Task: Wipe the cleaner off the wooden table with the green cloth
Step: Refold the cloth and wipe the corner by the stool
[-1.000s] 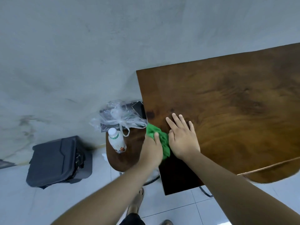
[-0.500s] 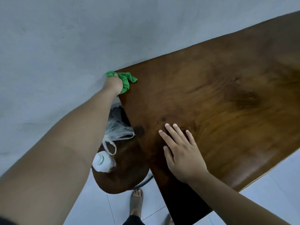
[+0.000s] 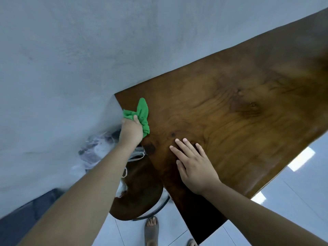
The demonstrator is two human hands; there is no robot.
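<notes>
The wooden table (image 3: 239, 110) runs from the centre to the upper right, dark and glossy. My left hand (image 3: 131, 130) is shut on the crumpled green cloth (image 3: 142, 114) and presses it on the table's left edge, a little below the far left corner. My right hand (image 3: 193, 162) lies flat on the tabletop with fingers spread, just right of and nearer than the cloth. No cleaner is visible on the wood.
A round wooden stool (image 3: 140, 192) stands under my left forearm, with a clear plastic bag (image 3: 95, 153) and a white bottle (image 3: 121, 189) on it. A grey wall (image 3: 71, 50) borders the table's far side. My sandalled foot (image 3: 151, 228) rests on white floor tiles.
My left hand has drawn the green cloth back from the far left corner toward me along the table's left edge. My right hand stays flat in place.
</notes>
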